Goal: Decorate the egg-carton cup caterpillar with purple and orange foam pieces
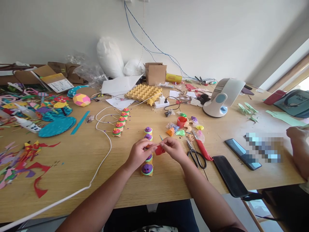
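My left hand (140, 153) and my right hand (174, 149) meet over the wooden table (79, 161), fingers pinched together on a small red craft piece (159, 150). Under the left hand lies a caterpillar (147, 158) built of purple, green and yellow egg-carton cups, its face at the near end. A second caterpillar (121, 122) with red and green cups lies further back to the left. What else the fingers pinch is too small to make out.
Scissors (196, 154), a red cutter (202, 149), small bead bags (178, 129) and two phones (229, 175) lie to the right. A white fan (223, 96), yellow egg tray (143, 92), white cable (106, 141) and paper scraps (26, 161) surround. Another person's hand (299, 148) rests at far right.
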Available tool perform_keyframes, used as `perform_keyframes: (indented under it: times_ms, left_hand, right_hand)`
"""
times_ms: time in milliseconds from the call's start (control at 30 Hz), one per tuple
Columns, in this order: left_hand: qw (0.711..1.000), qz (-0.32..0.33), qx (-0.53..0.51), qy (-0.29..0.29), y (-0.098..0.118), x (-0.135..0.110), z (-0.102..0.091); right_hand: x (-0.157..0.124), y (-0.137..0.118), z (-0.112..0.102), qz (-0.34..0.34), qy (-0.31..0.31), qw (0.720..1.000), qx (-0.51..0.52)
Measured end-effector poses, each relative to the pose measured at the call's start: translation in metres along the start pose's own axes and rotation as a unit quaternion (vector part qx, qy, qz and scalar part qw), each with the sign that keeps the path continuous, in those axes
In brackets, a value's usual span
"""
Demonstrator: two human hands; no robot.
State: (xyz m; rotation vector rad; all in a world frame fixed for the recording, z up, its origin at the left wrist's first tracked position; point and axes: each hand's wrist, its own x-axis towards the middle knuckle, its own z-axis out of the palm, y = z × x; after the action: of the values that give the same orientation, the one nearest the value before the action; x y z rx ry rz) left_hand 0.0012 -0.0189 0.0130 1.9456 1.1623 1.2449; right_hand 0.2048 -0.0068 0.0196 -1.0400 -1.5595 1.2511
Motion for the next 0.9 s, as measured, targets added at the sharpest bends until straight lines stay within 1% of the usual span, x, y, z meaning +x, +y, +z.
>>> perform_keyframes:
  times_ms: [67, 200, 267, 333, 400, 467, 533, 600, 633, 667, 700, 733, 833, 900]
  left_hand:
    - [1.0, -0.002, 0.004, 0.006, 0.001, 0.001, -0.002]
    - [0.999, 0.018, 0.029, 0.015, 0.0, 0.001, -0.003]
    - [0.999, 0.012, 0.032, 0.013, -0.002, 0.0, -0.002]
    - [1.0, -0.007, 0.028, 0.008, -0.004, 0.0, 0.0]
    - [0.999, -0.028, 0.013, 0.008, -0.006, 0.0, 0.002]
    - [0.999, -0.036, -0.005, 0.014, -0.008, 0.0, 0.003]
    - [0.999, -0.029, -0.014, 0.018, -0.009, 0.0, 0.003]
    - [1.0, -0.02, -0.015, 0.01, -0.01, 0.0, 0.003]
    - [1.0, -0.022, -0.02, 0.005, -0.01, -0.001, 0.004]
    - [0.999, -0.031, -0.03, 0.001, -0.01, -0.001, 0.004]
    - [0.998, -0.043, -0.045, -0.003, -0.01, -0.001, 0.005]
    - [0.996, -0.06, -0.065, -0.006, -0.01, -0.002, 0.006]
    - [0.984, -0.11, -0.138, -0.026, -0.009, -0.002, 0.008]
    - [0.973, -0.132, -0.185, -0.047, -0.007, -0.001, 0.009]
  right_hand:
    - [0.001, 0.002, -0.001, 0.01, -0.002, 1.0, 0.026]
    - [0.003, 0.004, -0.001, 0.02, -0.029, 0.998, 0.049]
    - [0.003, 0.002, -0.003, 0.029, -0.038, 0.998, 0.05]
    - [0.005, 0.001, -0.008, 0.046, -0.034, 0.997, 0.052]
    - [0.008, 0.001, -0.014, 0.065, 0.004, 0.996, 0.055]
    - [0.011, 0.003, -0.021, 0.087, 0.077, 0.991, 0.072]
    - [0.014, 0.006, -0.027, 0.098, 0.152, 0.978, 0.108]
    - [0.016, 0.008, -0.029, 0.097, 0.218, 0.962, 0.132]
    - [0.016, 0.009, -0.029, 0.092, 0.239, 0.957, 0.133]
    - [0.016, 0.009, -0.027, 0.083, 0.248, 0.957, 0.126]
    - [0.016, 0.01, -0.025, 0.071, 0.243, 0.961, 0.113]
    - [0.015, 0.01, -0.021, 0.055, 0.224, 0.969, 0.094]
    - [0.01, 0.008, -0.008, -0.017, 0.111, 0.994, -0.003]
    - [0.005, 0.005, 0.001, -0.091, 0.028, 0.991, -0.097]
